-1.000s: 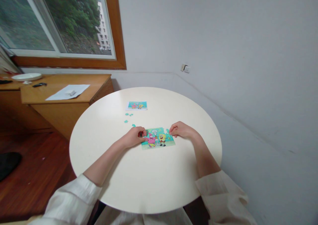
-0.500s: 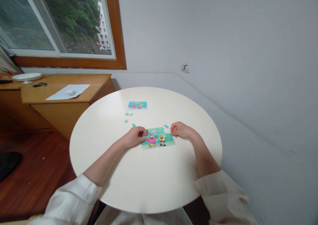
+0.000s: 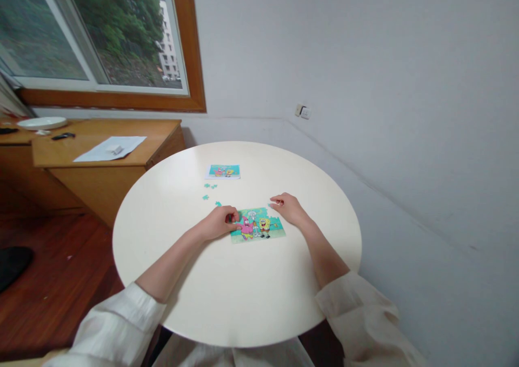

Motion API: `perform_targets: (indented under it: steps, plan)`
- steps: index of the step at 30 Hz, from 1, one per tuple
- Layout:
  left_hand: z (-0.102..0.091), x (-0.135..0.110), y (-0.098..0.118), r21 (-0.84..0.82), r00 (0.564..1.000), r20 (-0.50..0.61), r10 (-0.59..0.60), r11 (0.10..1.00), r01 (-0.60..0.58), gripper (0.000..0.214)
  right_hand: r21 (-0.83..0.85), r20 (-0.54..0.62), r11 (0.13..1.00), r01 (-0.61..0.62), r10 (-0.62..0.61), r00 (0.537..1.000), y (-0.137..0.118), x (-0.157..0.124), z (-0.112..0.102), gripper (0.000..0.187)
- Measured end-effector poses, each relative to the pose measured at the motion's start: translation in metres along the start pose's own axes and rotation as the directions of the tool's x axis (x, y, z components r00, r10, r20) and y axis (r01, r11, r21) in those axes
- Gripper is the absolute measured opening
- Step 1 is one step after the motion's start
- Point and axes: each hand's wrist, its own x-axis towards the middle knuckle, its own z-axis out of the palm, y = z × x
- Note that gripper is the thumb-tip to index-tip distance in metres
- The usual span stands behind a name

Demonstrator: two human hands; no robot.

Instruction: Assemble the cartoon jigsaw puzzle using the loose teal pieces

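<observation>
A small cartoon jigsaw puzzle (image 3: pixel 259 226) lies near the middle of a round cream table (image 3: pixel 227 297). My left hand (image 3: pixel 219 224) rests at the puzzle's left edge, fingers curled and pressed on it. My right hand (image 3: pixel 286 207) is at the puzzle's top right corner, fingers pinched on a small teal puzzle piece (image 3: pixel 271 205). A few loose teal pieces (image 3: pixel 210 189) lie just beyond my left hand. A printed reference picture (image 3: pixel 223 171) of the same image sits further back on the table.
A wooden sideboard (image 3: pixel 101 167) stands at the left under a window, with a sheet of paper (image 3: pixel 109 148), a white plate (image 3: pixel 41 122) and a dark object on it. White walls close the right side, with a socket (image 3: pixel 302 111). The floor is dark wood.
My right hand has shifted left and slightly away, from the puzzle's right edge to its top right corner. My left hand has stayed put.
</observation>
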Motion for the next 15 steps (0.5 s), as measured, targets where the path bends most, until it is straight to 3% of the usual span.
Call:
perform_targets:
  steps: [6,15]
  plan:
    - [0.0014,0.0005,-0.0015,-0.006,1.0,0.0,0.009,1.0,-0.009,0.015,-0.004,0.02,1.0,0.005,-0.005,1.0,0.0009,0.002,0.0036,0.012]
    - [-0.0003,0.0002,-0.0012,-0.009,1.0,0.007,-0.004,1.0,0.004,0.016,-0.034,0.059,0.999,-0.02,0.022,0.998,-0.0062,-0.0002,0.0023,0.011]
